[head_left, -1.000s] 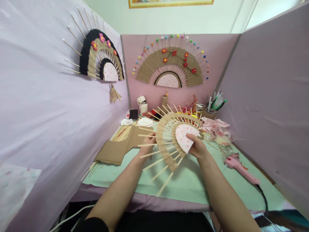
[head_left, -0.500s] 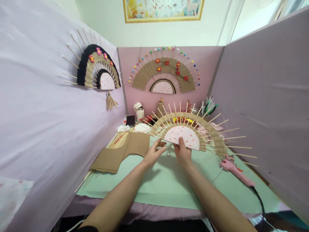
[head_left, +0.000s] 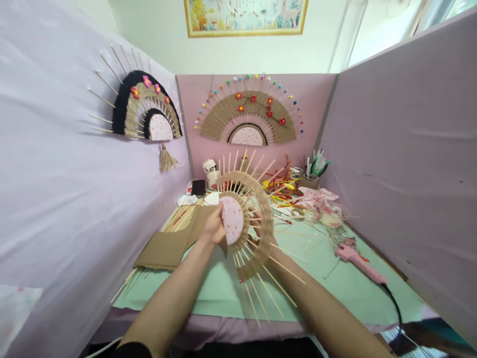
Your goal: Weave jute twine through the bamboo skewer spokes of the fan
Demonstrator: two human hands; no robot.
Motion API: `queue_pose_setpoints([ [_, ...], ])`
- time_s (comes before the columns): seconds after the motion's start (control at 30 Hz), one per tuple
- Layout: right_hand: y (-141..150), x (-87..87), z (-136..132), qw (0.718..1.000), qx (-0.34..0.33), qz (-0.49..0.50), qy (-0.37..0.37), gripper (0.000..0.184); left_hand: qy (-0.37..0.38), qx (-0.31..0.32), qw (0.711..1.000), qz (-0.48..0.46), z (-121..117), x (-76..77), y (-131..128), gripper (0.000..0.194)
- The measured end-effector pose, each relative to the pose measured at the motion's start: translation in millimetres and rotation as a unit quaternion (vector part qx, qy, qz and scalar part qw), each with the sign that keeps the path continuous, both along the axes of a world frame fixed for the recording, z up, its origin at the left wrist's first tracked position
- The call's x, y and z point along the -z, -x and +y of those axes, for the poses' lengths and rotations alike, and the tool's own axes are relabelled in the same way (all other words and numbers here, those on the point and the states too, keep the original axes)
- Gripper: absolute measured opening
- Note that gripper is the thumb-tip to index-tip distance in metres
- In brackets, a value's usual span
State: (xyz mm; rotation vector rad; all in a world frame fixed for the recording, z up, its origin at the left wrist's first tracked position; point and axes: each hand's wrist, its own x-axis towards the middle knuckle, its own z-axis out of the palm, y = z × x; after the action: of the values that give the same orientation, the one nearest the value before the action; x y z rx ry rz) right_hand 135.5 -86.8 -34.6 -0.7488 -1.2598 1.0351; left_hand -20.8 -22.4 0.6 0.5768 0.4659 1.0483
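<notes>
A half-round woven fan of twine and thin sticks is held up over the table, turned on its side with its sticks fanning to the right. Its pink dotted centre faces me. My left hand is closed on the straight edge of that centre. Behind the woven band is my right hand, its curled fingers partly visible between the sticks and against the fan. The band hides much of that hand.
Folded brown cardboard lies at left beside thin sticks. A pink glue gun with a black cord rests at right. Pink dotted cloth and coloured pipe cleaners clutter the back. Two finished fans hang on the partitions.
The fan has turned from lying level to standing on its side, shifting left. My left hand has closed on its straight edge; my right hand has moved from that edge to behind the band.
</notes>
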Motion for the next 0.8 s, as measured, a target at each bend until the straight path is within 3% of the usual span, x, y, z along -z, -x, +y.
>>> queue_pose_setpoints([
  [0.07,-10.5,1.4,3.1,0.998,0.043,-0.040,-0.012,0.017,0.003,-0.028,1.000,0.000,7.7,-6.0,9.8,0.032],
  [0.17,-27.8,3.0,10.6,0.977,0.199,-0.066,-0.035,0.012,0.024,-0.024,0.999,0.026,10.2,-5.6,21.0,0.027],
  [0.23,-36.7,0.4,16.7,0.957,0.284,-0.022,-0.057,0.016,0.039,-0.019,0.997,0.061,7.2,-0.3,23.8,0.020],
  [0.27,-39.5,-2.0,19.5,0.954,0.292,0.001,-0.066,0.019,0.042,-0.017,0.996,0.079,5.0,2.8,23.6,0.016],
  [0.33,-41.9,-8.2,24.0,0.962,0.262,0.036,-0.069,0.030,0.035,-0.008,0.993,0.108,0.3,8.4,20.6,0.012],
  [0.43,-40.0,-15.4,25.9,0.983,0.150,0.095,-0.048,0.043,-0.001,0.014,0.991,0.134,-5.4,13.2,13.0,0.012],
  [0.57,-38.8,-15.5,22.7,0.991,0.049,0.120,0.027,0.042,-0.048,0.017,0.987,0.154,-9.3,14.5,6.3,0.020],
  [0.7,-42.8,-11.4,22.3,0.988,0.087,0.116,0.054,0.024,-0.072,-0.023,0.983,0.168,-10.4,12.9,5.2,0.024],
  [0.8,-45.8,-9.9,24.1,0.987,0.116,0.099,0.044,0.023,-0.085,-0.061,0.980,0.171,-11.5,10.3,4.7,0.027],
])
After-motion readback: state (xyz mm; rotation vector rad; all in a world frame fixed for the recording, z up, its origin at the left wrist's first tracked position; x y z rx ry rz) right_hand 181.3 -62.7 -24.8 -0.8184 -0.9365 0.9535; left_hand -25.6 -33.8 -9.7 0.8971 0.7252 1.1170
